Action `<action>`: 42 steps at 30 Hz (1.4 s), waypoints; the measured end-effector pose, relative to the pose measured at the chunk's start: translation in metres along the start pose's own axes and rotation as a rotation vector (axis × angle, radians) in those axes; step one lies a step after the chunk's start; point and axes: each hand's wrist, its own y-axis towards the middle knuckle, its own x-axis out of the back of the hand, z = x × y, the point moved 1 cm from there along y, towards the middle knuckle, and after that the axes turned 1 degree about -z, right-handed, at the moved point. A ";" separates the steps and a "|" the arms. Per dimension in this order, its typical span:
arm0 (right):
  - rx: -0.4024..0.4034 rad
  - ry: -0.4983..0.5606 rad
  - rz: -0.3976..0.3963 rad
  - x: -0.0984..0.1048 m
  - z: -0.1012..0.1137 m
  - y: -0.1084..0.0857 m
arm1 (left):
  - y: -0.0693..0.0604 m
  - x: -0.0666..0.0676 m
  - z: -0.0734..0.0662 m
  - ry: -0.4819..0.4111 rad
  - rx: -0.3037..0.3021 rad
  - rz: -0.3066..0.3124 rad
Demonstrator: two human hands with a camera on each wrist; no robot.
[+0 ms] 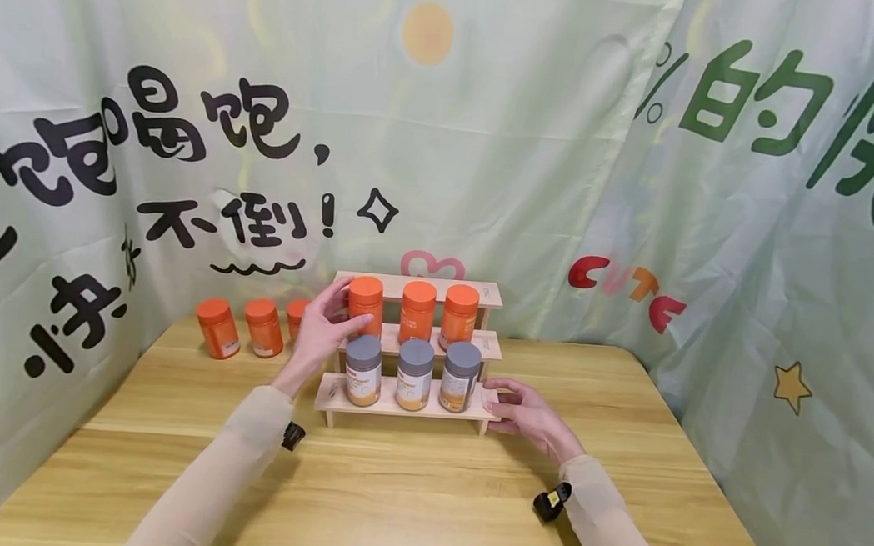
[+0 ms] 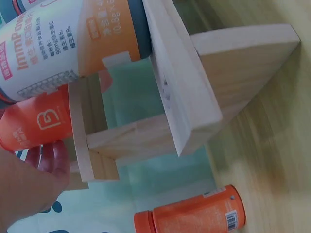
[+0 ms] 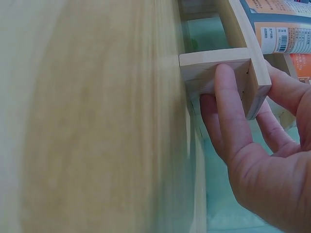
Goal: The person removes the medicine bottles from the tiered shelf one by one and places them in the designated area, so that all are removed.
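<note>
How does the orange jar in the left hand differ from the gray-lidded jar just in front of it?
Colour: the orange jar has an orange lid and body, while the gray-lidded jar wears a white-and-orange label. Place: the orange jar is at the middle step, the gray-lidded jar on the bottom step. Contact: the left hand grips the orange jar; no hand touches the gray-lidded jar. Both are upright, lidded jars.

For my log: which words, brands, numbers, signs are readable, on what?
"饱喝饱,": fabric backdrop, left
"不倒!": same
"快": same
"%的": backdrop, right
"CUTE": same
"ImmPow": gray-lidded jar
"(0.8g×6": same
"B": orange jar
Other jar print, wooden rack mark: too small.
Edge, folded characters: unreadable.
</note>
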 end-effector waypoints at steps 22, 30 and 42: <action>-0.005 -0.008 -0.013 -0.001 -0.002 -0.001 | 0.011 0.004 0.019 -0.020 -0.008 -0.092; -0.013 -0.004 -0.025 -0.001 -0.001 0.000 | 0.010 0.018 0.018 -0.012 -0.063 -0.157; -0.011 -0.005 -0.018 -0.002 0.001 -0.001 | 0.004 0.043 0.024 0.049 -0.064 -0.279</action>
